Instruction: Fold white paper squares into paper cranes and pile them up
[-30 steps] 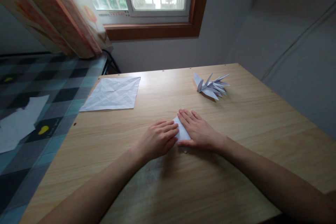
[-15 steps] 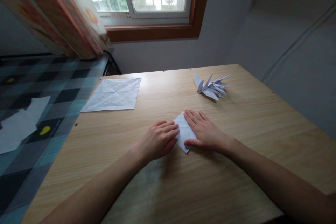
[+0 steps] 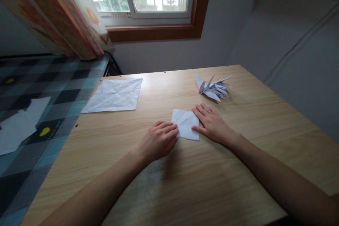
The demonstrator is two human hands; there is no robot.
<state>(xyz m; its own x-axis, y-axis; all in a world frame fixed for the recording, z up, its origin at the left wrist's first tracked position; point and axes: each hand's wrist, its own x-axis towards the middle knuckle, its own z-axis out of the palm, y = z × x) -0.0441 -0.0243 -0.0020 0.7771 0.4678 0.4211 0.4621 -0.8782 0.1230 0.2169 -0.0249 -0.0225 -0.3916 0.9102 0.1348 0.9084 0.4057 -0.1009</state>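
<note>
A small folded square of white paper [image 3: 186,124] lies flat on the wooden table, between my two hands. At its left edge my left hand [image 3: 161,138] is closed, fingers together and thumb tucked beneath, gripping the lower left side. My right hand [image 3: 211,123] rests at the right edge with fingers stretched out and thumb apart. Its fingertips touch the upper right corner and the thumb tip lies on the right side. The paper's top face carries a faint diagonal crease.
A larger creased white sheet [image 3: 115,94] lies at the table's back left. Several pointed folded-paper pieces [image 3: 214,87] form a cluster at the back right. Left of the table [image 3: 127,197] is a checked cloth surface [image 3: 71,96] with white paper scraps [image 3: 19,127]. A window is behind.
The folded paper has turned from a diamond position to sit square between my hands. My right hand has shifted slightly up and right, uncovering more of it.
</note>
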